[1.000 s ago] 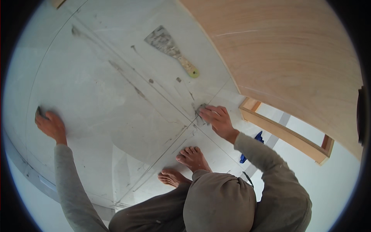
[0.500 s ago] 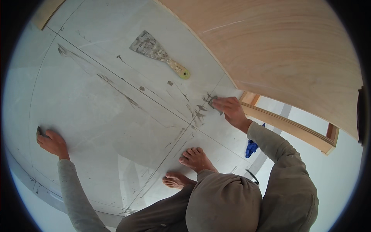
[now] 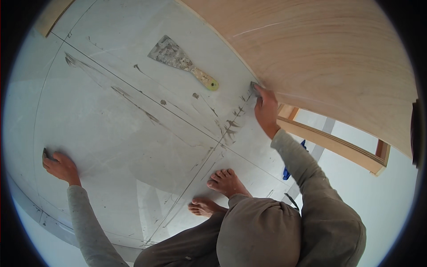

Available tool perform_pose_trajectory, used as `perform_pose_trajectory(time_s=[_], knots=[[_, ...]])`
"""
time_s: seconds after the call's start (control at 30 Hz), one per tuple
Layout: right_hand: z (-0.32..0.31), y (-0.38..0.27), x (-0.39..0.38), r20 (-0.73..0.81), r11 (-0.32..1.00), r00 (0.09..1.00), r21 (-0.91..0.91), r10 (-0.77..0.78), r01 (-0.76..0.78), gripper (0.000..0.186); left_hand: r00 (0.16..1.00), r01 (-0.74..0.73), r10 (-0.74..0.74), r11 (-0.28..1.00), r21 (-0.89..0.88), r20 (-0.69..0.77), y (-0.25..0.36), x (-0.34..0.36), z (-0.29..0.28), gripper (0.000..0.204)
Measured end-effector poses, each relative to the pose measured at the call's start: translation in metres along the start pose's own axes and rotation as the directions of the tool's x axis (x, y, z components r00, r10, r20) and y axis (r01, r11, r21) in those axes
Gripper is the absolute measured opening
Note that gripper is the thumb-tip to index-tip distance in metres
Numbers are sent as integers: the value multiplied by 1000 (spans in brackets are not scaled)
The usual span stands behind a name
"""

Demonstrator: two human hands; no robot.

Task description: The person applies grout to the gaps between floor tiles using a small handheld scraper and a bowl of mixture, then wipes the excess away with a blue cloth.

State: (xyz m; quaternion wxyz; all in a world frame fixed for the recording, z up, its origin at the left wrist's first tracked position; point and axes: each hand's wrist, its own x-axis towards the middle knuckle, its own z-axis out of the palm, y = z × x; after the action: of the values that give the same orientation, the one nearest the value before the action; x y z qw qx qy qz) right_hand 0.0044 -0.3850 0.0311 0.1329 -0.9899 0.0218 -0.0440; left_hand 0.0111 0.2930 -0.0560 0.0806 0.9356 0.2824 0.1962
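Note:
My right hand (image 3: 266, 110) reaches far forward and pinches a small grey piece (image 3: 254, 85) against the floor, right at the edge of the wooden door (image 3: 338, 58). Dark smears run along the tile joint (image 3: 231, 122) just below that hand. My left hand (image 3: 61, 165) presses flat on the grey floor tiles (image 3: 115, 133) at the far left, its fingers over a small dark piece (image 3: 44, 154). A putty knife (image 3: 182, 61) with a smeared blade and yellowish handle lies on the tiles, apart from both hands. My bare feet (image 3: 224, 180) stand between my arms.
The big plywood door leans over the upper right. A wooden frame (image 3: 338, 144) sits below it, with a blue item (image 3: 287, 171) near its foot. A wooden strip (image 3: 53, 18) lies at the top left. Grey streaks mark the tiles.
My right hand has slid forward along the tile joint, up to the door's edge, leaving dark smears. My left hand has stayed planted on the floor.

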Motion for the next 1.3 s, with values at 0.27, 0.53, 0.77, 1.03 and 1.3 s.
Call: perform_pose_trajectory(time_s=[0.27,0.53,0.77,1.03,1.3], knots=[[-1,-92,-108,288,980,957,197,-34,-24,54,1000,4,-4,1000,2,-10,-3,1,0,50],[-11,-65,-69,144,933,962,248,232,-262,43,999,-4,2,998,55,33,3,2,-5,50],[8,-70,-90,127,981,979,136,-157,139,51,999,34,-34,999,12,35,-3,-1,0,52],[9,-17,-7,-127,984,977,76,172,-163,50,1000,17,-17,1000,15,16,3,2,-3,52],[-16,-52,-58,165,916,948,256,272,-308,46,1000,16,-16,1000,10,9,-5,3,-4,51]])
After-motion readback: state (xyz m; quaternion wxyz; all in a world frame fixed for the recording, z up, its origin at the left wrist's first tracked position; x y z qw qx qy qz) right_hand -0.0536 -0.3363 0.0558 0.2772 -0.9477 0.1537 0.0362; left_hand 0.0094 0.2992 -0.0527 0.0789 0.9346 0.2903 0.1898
